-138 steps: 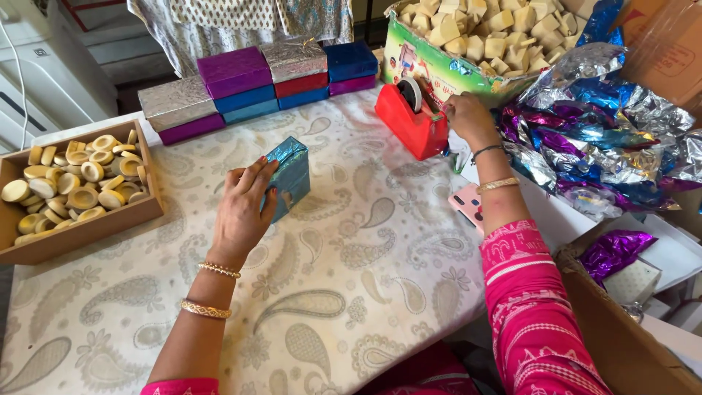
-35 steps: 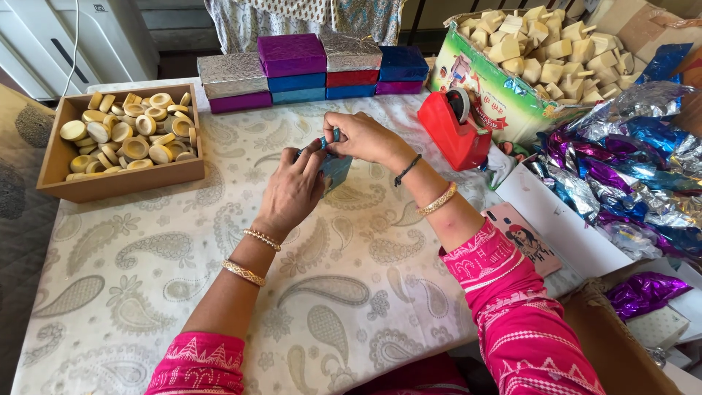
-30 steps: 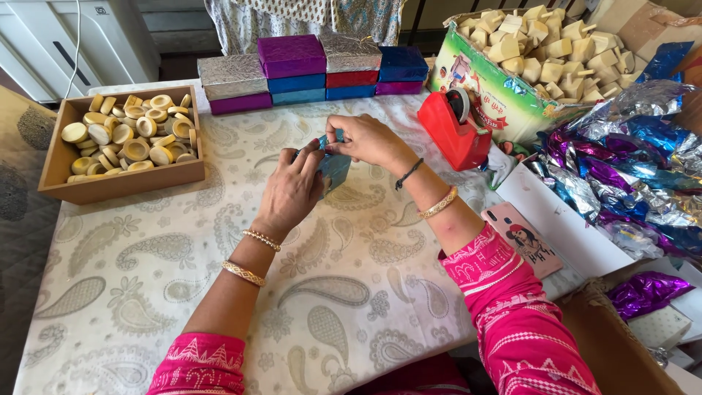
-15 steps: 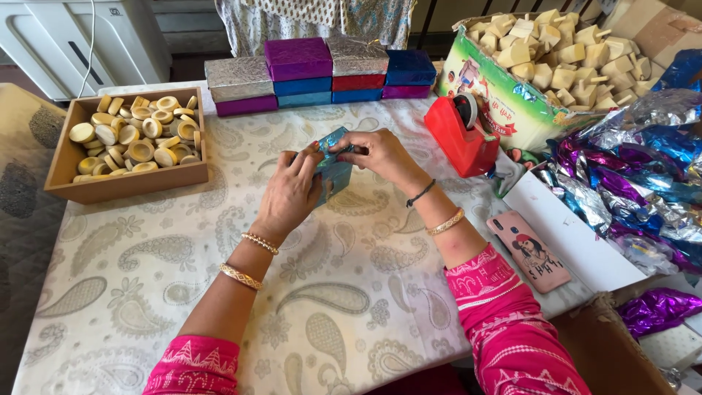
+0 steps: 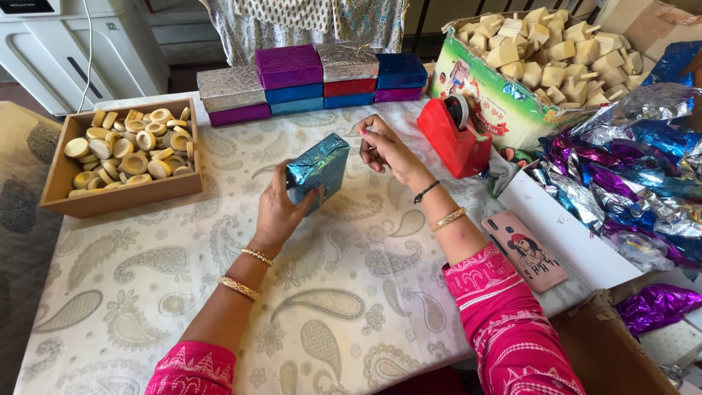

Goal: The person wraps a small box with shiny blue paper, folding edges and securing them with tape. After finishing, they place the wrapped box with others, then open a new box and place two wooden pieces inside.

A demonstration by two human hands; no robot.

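1. Right now your left hand has its fingers wrapped around a teal foil-wrapped block, thumb on the near face, holding it tilted just above the paisley tablecloth.
2. Your right hand is off the block, just to its right, with the fingertips pinched lightly together; whether anything is between them is too small to tell.
3. Just beyond that right hand stands a red tape dispenser, close to the fingers but not touching them.
4. Behind the dispenser sits a printed cardboard box heaped with pale yellow soap chunks.
5. At the far edge of the table, a row of wrapped blocks is stacked in two layers: silver, purple, blue, red and dark blue foil.
6. To your left, a wooden tray holds round cream-coloured soap discs, well apart from both hands.
7. On your right, a heap of loose foil sheets in blue, purple and silver spills over a white tray edge.
8. A phone in a pink case lies flat near your right forearm, between the sleeve and the foil heap.
9. Both wrists carry gold bangles, and the sleeves are bright pink.
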